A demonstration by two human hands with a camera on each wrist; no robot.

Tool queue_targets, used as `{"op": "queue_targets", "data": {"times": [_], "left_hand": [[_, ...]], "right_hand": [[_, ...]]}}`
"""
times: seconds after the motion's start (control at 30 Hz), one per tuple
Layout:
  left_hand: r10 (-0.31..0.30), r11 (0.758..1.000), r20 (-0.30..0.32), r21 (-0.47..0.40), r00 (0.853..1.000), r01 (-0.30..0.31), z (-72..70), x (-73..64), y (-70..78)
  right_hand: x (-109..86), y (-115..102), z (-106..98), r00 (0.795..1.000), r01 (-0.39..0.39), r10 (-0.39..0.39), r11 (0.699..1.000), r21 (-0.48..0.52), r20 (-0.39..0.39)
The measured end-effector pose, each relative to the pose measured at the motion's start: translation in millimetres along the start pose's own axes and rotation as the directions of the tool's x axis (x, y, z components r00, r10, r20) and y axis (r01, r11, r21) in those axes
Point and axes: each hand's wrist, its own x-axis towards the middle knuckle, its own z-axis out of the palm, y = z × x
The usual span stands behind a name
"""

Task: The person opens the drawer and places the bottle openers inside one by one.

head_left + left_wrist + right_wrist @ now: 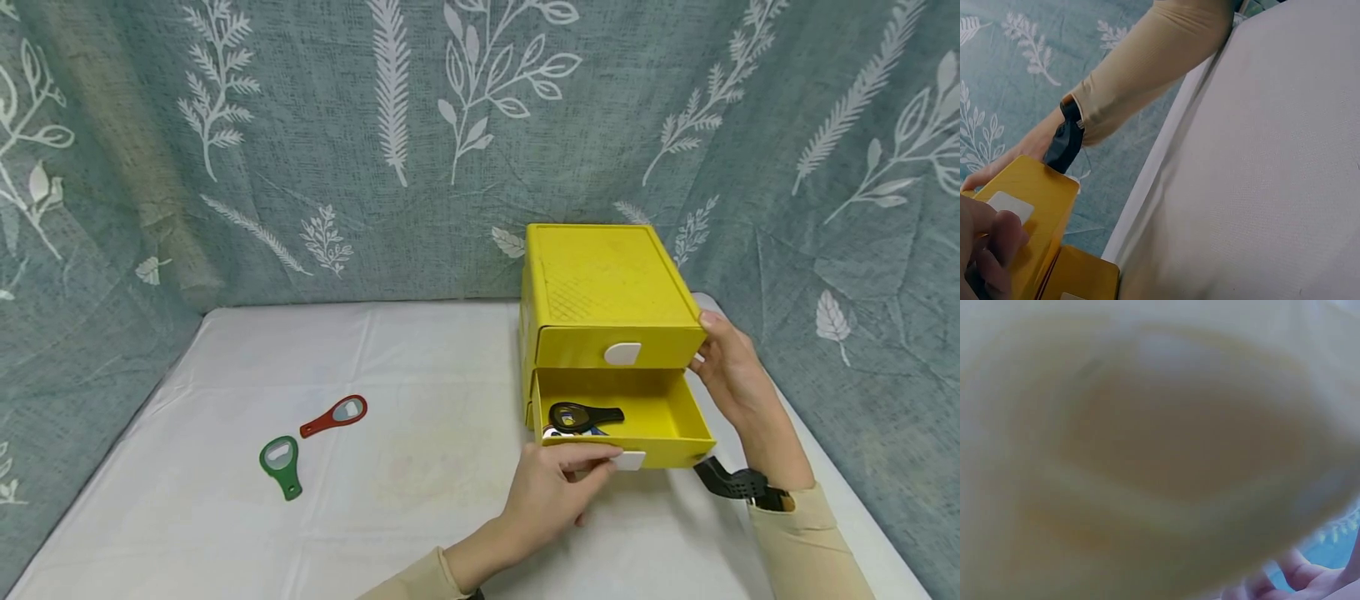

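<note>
A yellow drawer cabinet (pixel 611 275) stands at the right of the table, its middle drawer (pixel 663 404) pulled out. At that drawer's front, my left hand (pixel 540 492) pinches the white handle (pixel 632 460) between thumb and fingers; in the left wrist view the curled fingers (pixel 1004 237) are by the same handle. My right hand (pixel 738 379) rests against the cabinet's right side, fingers mostly straight. Inside the drawer lies a black bottle opener (pixel 606 415) over small white and blue items, partly hidden by the front wall. The right wrist view is mostly blurred yellow.
On the white-covered table (pixel 427 500) to the left lie a red bottle opener (pixel 326 422) and a green bottle opener (pixel 287 477). The top drawer (pixel 570 346) is closed. A grey-green patterned curtain (pixel 315 150) hangs behind and at both sides.
</note>
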Motion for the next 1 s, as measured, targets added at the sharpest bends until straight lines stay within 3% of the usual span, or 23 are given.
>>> {"op": "queue_targets", "data": {"times": [0.5,1.0], "left_hand": [[0.025,1.000,-0.002,-0.005,1.000,-0.025,3.1,2.0,-2.3],[-0.045,0.999,0.024,-0.012,0.999,0.045,-1.7,17.1,-6.9]], "right_hand": [[-1.7,0.7,0.4,1.000,-0.014,0.014,1.000,-0.017,-0.010],[0.3,-0.7,2.0,1.000,-0.023,0.023,0.999,-0.039,-0.002]]}}
